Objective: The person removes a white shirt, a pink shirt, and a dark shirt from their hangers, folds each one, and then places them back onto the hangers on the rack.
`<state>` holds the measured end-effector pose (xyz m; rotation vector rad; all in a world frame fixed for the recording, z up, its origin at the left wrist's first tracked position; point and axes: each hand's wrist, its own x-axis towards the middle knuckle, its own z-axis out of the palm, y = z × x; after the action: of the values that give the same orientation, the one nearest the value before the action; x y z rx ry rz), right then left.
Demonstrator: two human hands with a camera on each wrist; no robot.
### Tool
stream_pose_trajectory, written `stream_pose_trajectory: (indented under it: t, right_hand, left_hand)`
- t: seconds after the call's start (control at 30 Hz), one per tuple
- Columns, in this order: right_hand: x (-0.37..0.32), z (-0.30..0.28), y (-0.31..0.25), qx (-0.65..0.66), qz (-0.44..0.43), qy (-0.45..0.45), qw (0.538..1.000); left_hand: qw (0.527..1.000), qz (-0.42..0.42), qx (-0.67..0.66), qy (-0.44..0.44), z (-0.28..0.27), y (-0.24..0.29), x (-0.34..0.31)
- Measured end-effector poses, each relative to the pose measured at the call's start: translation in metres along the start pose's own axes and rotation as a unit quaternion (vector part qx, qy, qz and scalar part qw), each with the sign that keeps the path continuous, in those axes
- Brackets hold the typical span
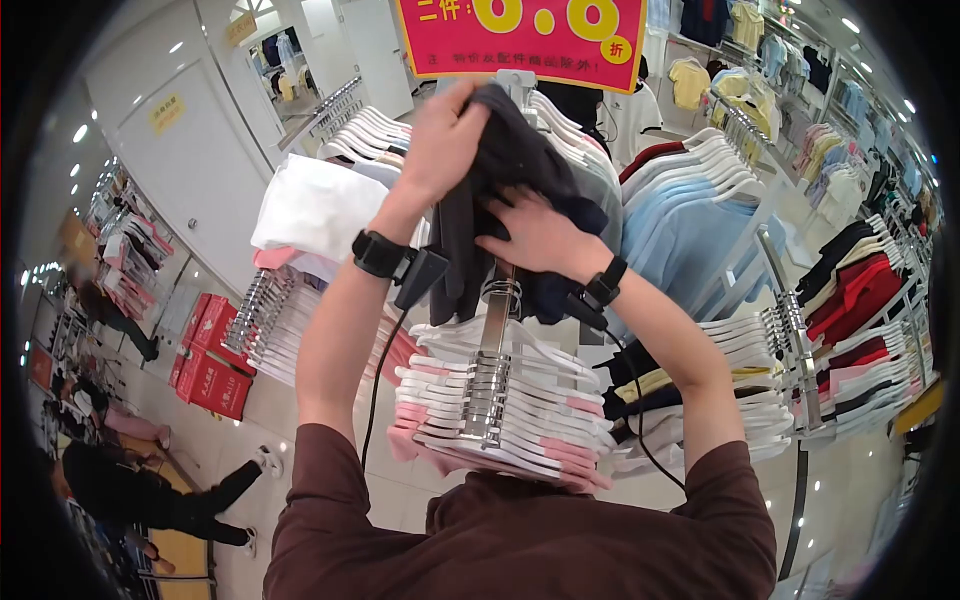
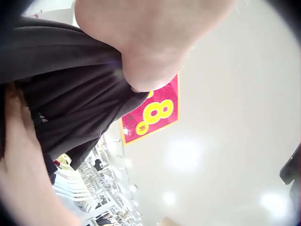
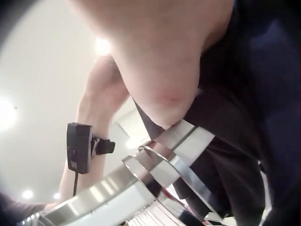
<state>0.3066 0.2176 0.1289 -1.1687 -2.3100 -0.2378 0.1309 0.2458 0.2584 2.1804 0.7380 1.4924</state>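
- Brown shirt (image 1: 520,545) and short sleeves (image 1: 325,470) lie closest in the head view, both bare arms (image 1: 335,345) stretching forward from them.
- Dark garment (image 1: 525,155) is bunched up between the two hands, at the far end of a metal rail (image 1: 497,335).
- Left hand (image 1: 440,145) reaches higher and farther forward, thumb and fingers pinching the top of the dark garment; its forearm rises almost straight from the sleeve.
- Right hand (image 1: 545,235) lies lower against the same cloth, thumb apart from the other fingers; the fingertips are lost in the folds, so I cannot tell whether they grip. That elbow bends outward, the forearm slanting inward.
- Black wristbands (image 1: 380,255) sit on both wrists.
- White hangers (image 1: 500,400) with pink clothes fill the rail's near end.
- Light blue tops (image 1: 680,240) hang to the right, a folded white garment (image 1: 315,205) to the left.
- Red sign (image 1: 525,40) stands beyond the hands.
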Motion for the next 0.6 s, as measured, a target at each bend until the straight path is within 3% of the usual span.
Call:
stream_pose_trajectory:
  t: [0.07,0.13,0.2,0.27,0.3,0.37,0.4,0.47,0.6]
  right_hand:
    - [0.009,-0.007,0.001,0.02,0.004,-0.027,0.999]
    - [0.016,-0.023,-0.003,0.052,0.048,-0.118,0.99]
    - [0.019,-0.013,0.0,0.035,0.045,-0.096,0.994]
    - [0.022,-0.015,-0.003,0.061,0.071,-0.122,0.988]
    - [0.022,-0.018,-0.005,0.069,0.08,-0.13,0.986]
    - [0.016,-0.034,-0.016,0.04,-0.024,0.029,0.998]
    - [0.02,-0.022,-0.012,0.04,-0.025,0.029,0.998]
    - [0.03,0.007,-0.004,0.048,0.083,-0.108,0.99]
    - [0.026,-0.015,-0.01,-0.039,0.012,-0.11,0.993]
  left_hand:
    - [0.996,0.06,0.006,0.072,-0.015,0.02,0.008]
    - [0.99,0.079,-0.029,0.113,-0.031,0.035,0.01]
    - [0.98,0.115,0.008,0.165,-0.05,0.045,0.011]
    - [0.967,0.144,-0.039,0.209,-0.067,0.048,0.016]
    - [0.968,0.118,-0.025,0.222,-0.077,0.05,0.014]
    - [0.954,0.126,-0.078,0.261,-0.096,0.051,0.017]
    - [0.947,0.133,-0.098,0.275,-0.103,0.051,0.019]
    - [0.93,0.163,-0.078,0.319,-0.123,0.055,0.023]
    - [0.91,0.207,-0.048,0.355,-0.163,0.081,0.026]
